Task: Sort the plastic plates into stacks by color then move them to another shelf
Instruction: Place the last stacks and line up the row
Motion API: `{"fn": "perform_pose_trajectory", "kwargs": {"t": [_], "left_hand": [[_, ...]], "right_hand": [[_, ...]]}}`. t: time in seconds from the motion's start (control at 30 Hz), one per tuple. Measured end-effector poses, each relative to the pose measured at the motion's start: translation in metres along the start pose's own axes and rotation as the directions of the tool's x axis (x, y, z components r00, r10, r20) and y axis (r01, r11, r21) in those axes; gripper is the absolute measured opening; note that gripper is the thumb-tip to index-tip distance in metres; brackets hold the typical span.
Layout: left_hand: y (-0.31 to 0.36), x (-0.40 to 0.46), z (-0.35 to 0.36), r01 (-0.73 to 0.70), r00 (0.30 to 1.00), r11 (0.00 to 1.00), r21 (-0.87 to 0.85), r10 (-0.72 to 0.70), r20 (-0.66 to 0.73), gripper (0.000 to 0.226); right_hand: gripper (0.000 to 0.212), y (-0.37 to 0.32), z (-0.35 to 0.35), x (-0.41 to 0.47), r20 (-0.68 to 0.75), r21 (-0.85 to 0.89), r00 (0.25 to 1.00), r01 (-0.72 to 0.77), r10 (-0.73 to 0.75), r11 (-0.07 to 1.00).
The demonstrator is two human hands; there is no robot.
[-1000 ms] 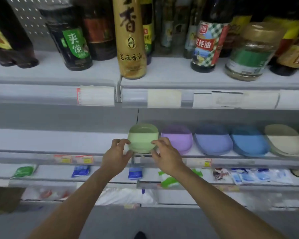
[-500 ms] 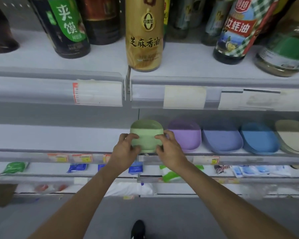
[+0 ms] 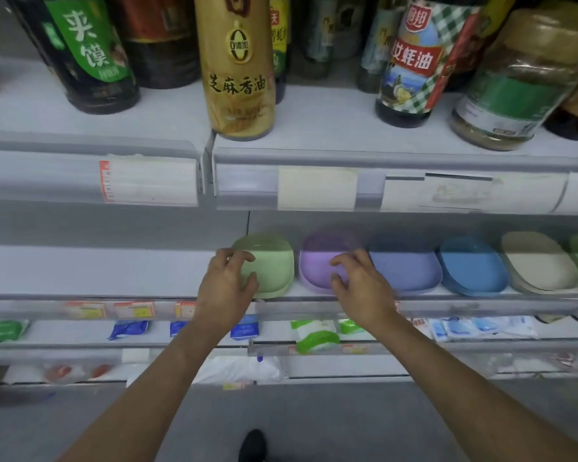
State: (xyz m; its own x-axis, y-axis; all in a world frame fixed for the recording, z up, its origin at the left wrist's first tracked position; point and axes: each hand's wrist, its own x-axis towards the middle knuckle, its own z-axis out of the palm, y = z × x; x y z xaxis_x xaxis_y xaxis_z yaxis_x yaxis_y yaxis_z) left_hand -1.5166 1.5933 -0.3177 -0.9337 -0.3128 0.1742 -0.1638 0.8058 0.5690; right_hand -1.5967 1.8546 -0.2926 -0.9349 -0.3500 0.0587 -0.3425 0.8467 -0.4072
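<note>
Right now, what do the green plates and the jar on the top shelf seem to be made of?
Green plates: likely matte plastic, going by the even pastel colour and soft, dull sheen. Jar: clear glass or plastic, unclear which; bright glints, contents visible.
</note>
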Motion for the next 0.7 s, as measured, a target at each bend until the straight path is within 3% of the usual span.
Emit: {"fn": "perform_pose_trajectory", "kwargs": {"t": [0.1, 0.23, 0.37, 0.7], "left_hand": [[0.041, 0.008, 0.022, -0.223, 0.974, 0.971, 0.085, 0.220, 0.043, 0.032], [0.083, 0.015, 0.054, -0.367, 0.923, 0.911, 0.187, 0.331, 0.197, 0.038], [0.086, 0.010, 0.072, -0.388, 0.902, 0.881, 0.271, 0.302, 0.308, 0.041], [0.082, -0.004, 0.079, -0.378, 0.916, 0.886, 0.268, 0.317, 0.245, 0.035]], "right_hand": [[0.027, 0.029, -0.008, -0.002, -0.022, -0.037, 0.997, -0.081, 0.080, 0.996], [0.035, 0.038, -0.005, -0.001, 0.039, -0.053, 0.992, -0.116, 0.118, 0.992], [0.044, 0.038, 0.000, 0.001, 0.061, 0.041, 0.990, -0.131, 0.129, 0.991], [0.045, 0.046, 0.003, 0.000, 0.095, 0.123, 0.987, -0.138, 0.126, 0.983]]}}
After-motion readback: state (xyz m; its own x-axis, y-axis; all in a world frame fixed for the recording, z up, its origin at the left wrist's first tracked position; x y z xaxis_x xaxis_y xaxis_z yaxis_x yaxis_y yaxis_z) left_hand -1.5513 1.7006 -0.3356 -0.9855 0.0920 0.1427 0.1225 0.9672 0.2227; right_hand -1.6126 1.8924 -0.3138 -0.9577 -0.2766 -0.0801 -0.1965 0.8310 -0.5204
